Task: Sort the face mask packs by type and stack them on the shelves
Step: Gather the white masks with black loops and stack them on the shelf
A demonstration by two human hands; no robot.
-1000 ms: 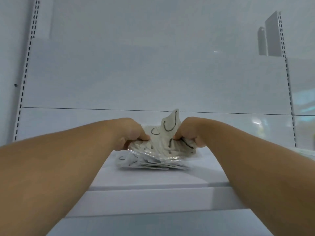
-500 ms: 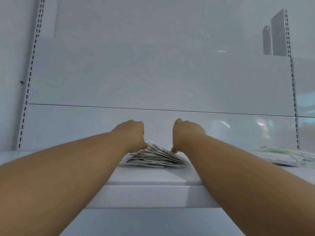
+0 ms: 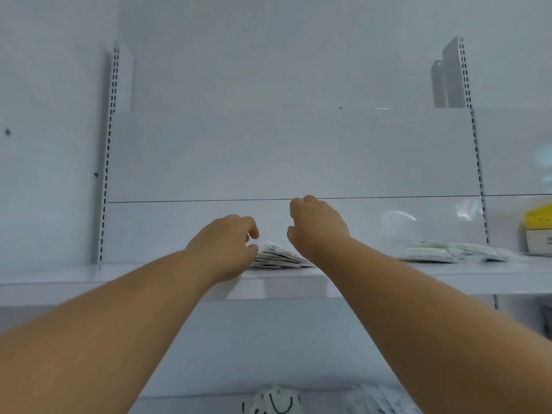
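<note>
Mask packs stacked on shelf; label writing unreadable.

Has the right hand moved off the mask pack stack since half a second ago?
Yes. The right hand has lifted off the stack, rising to the back panel's seam.

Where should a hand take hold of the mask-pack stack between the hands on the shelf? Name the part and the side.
Probably the stack of mask packs is best taken by its front edge, from the open front of the shelf. It lies flat and fanned, so thumb on top, fingers beneath. The left hand and right hand hover beside it, holding nothing.
</note>
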